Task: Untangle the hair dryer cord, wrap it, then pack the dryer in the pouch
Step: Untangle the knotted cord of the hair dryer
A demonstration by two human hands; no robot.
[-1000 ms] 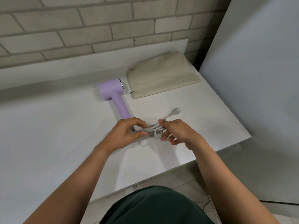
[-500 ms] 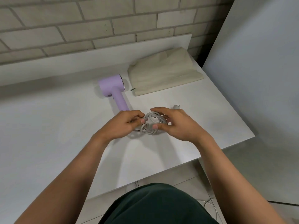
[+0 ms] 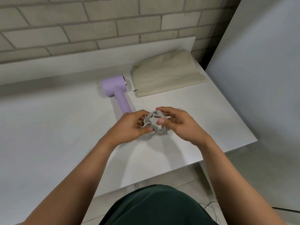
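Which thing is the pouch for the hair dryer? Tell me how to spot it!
Look at the white table by the brick wall, then go to its far right corner. The pouch lies flat there, just right of the purple hair dryer. It is the only soft, cream cloth thing; the grey cord is a thin coil.

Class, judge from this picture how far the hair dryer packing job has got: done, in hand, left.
Done: the cord looks gathered into a rough coil, with no loose tangle showing. In hand: the left hand and right hand both pinch that coil. Left: the hair dryer lies outside the pouch, which lies flat beside it, so packing has not begun.
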